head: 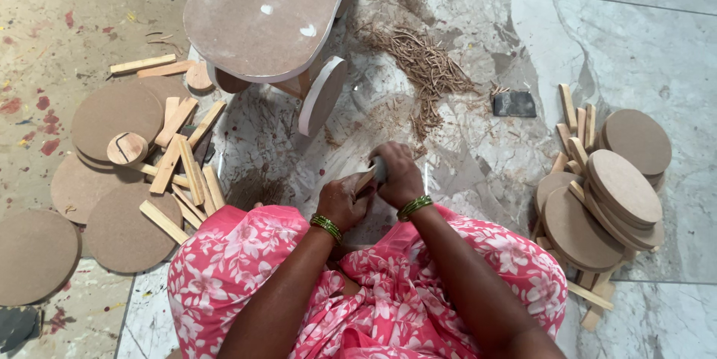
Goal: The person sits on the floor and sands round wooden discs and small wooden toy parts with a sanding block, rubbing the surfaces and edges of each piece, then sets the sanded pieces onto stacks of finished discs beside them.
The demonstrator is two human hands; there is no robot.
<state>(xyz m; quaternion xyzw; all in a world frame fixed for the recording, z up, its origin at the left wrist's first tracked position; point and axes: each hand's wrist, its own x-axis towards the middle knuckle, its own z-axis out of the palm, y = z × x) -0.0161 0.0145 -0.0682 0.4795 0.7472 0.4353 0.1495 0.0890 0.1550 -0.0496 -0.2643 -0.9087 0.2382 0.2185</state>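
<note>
Down on the marble floor [612,38], person seated, knees draped in pink floral cloth [388,284], both forearms reaching forward and meeting just past the lap. Left hand [342,202] curled, knuckles up, fingers clenched around a small wooden strip [364,178] that sticks out toward the other hand. Right hand [397,174] folded over the far end of the same piece, wrist bent inward, fingers wrapped down; something pale grey shows under the fingers, can't tell what it is. Green bangles on both wrists. Hands touching each other, held low over the floor, elbows spread outward.

Strip sits between the two hands, roughly centre of view, above the tile right in front of the knees.

Left side: pile of brown round discs [112,113] overlapping on the floor, with loose wooden sticks [183,169] scattered across them, one small disc with a notch on top. Right side: second stack of round discs [624,187], tilted and leaning, more sticks wedged under and beside them. Ahead of the hands: a low board stool [261,16] with a curved top and round-edged legs. Beside it a heap of brown wood shavings [422,60], and a small dark flat block [514,104] near the shavings. Fine dust on the tile around the hands.
</note>
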